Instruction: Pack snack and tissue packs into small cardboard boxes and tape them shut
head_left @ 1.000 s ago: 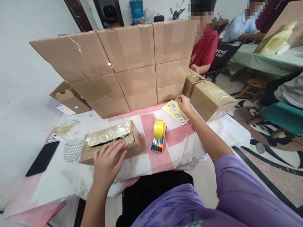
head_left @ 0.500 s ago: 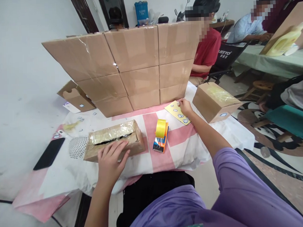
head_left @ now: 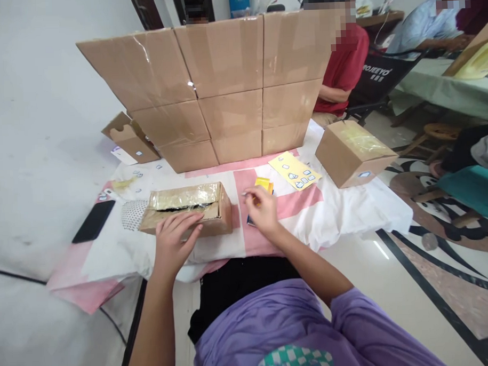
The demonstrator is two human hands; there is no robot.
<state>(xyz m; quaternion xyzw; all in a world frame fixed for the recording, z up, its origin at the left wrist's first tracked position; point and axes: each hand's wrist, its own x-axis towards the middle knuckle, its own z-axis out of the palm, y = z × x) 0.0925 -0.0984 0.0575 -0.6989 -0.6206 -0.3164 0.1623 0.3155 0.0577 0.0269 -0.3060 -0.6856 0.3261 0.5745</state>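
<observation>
- Our left hand (head_left: 176, 236) lies flat, fingers spread and gripping nothing – palm on the near edge of the taped box (head_left: 197, 206), front-left on the tablecloth (head_left: 349, 211).
- Our right hand (head_left: 262, 210): thumb & forefinger pinched on a tiny white piece (head_left: 243, 193) – too small to ID – just right of the box, over the tape dispenser (head_left: 265, 183).
- Yellow sticker sheet (head_left: 294, 170) lies beyond, near a 2nd box (head_left: 355, 152).

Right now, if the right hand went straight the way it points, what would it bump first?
Probably the yellow tape roll in its orange dispenser, just beyond the right hand; depth is unclear.
</observation>
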